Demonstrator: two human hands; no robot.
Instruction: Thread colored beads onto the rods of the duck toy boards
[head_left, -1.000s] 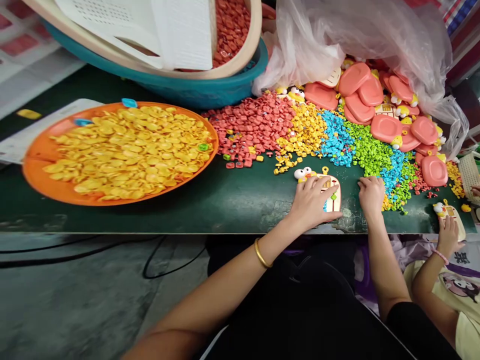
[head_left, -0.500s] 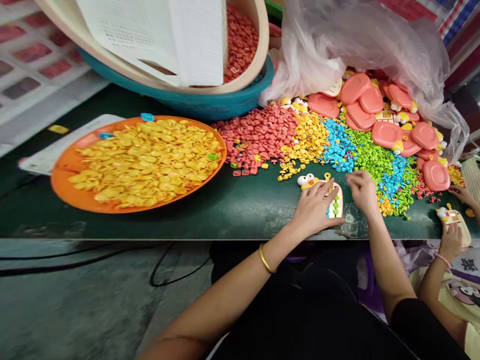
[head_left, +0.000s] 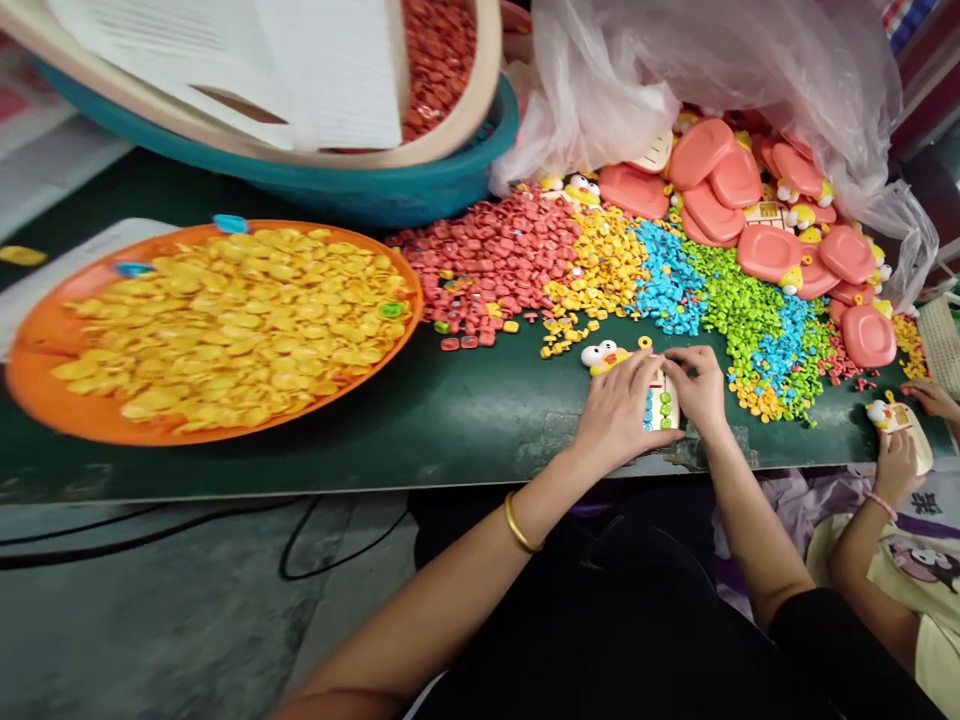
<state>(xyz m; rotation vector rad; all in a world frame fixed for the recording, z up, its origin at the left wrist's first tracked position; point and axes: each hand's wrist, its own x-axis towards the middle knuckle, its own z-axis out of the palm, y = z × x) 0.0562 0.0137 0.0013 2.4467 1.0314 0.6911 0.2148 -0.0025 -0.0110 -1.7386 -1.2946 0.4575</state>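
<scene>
Left hand (head_left: pixel 619 405) pins the cream duck-faced plastic toy (head_left: pixel 651 392); right hand (head_left: pixel 699 385) pinches at its partly filled button slots, loose green pegs (head_left: pixel 739 310) plentiful nearby.

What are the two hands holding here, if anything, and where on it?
The left hand presses on the duck-faced toy lying on the table, covering its middle. The right hand touches its right edge; whether its fingertips pinch a small piece cannot be told.
</scene>
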